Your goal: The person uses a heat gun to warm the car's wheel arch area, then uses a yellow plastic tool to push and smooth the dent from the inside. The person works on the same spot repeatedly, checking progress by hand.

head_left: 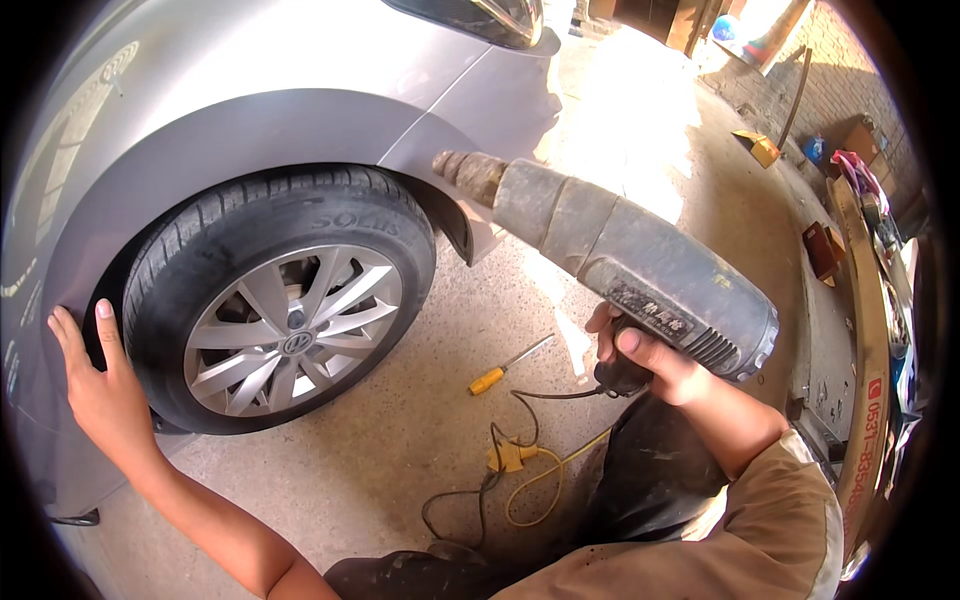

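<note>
My right hand [655,362] is wrapped round the handle of a grey heat gun [630,260]. Its worn metal nozzle [470,178] points up and left toward the silver car fender [270,125], beyond the wheel. Whether the nozzle touches the bodywork I cannot tell. My left hand [105,390] rests flat with fingers spread on the car body at the wheel arch's left edge, beside the tire [190,235]. The silver multi-spoke wheel [297,343] sits in the arch. A dark power cord [560,396] runs from the gun's handle down to the floor.
On the concrete floor lie a yellow-handled screwdriver [487,380] and a yellow connector [514,455] with a yellow cable [560,463]. A cardboard-edged pile [855,380] of assorted items lines the right side. A yellow object [757,147] stands near the far wall.
</note>
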`<state>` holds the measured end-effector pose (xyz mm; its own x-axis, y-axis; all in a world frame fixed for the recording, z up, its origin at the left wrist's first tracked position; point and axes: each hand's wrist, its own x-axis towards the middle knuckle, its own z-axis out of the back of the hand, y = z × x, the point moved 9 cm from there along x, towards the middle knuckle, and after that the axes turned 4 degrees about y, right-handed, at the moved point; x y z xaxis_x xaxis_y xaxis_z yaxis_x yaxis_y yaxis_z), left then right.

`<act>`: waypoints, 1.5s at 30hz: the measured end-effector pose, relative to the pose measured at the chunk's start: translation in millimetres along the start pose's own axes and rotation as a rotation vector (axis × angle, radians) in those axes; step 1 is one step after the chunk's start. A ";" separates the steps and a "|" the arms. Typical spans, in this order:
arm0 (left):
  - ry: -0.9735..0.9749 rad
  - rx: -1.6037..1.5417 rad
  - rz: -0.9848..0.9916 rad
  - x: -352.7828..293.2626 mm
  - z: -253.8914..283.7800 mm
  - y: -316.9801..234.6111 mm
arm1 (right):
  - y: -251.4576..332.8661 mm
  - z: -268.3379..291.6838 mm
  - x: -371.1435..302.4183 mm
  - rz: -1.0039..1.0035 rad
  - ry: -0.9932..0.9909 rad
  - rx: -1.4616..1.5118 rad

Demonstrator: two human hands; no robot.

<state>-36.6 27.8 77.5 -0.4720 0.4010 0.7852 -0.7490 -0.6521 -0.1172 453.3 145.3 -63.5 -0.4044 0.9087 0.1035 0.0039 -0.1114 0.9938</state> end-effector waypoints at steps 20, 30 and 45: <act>-0.012 0.035 -0.020 -0.4 -5.8 -0.3 | -7.2 -1.1 -1.7 -0.033 0.047 -0.030; -0.007 0.032 -0.015 -0.5 -3.6 -2.5 | -2.0 6.1 -1.8 -0.012 0.015 -0.025; 0.009 0.046 -0.006 -1.0 -8.5 -0.5 | -9.1 2.7 0.5 0.028 0.102 0.007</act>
<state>-39.7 33.1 71.6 -0.4720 0.4105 0.7802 -0.7299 -0.6783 -0.0846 455.5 147.8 -72.4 -0.4946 0.8597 0.1273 0.0231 -0.1334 0.9908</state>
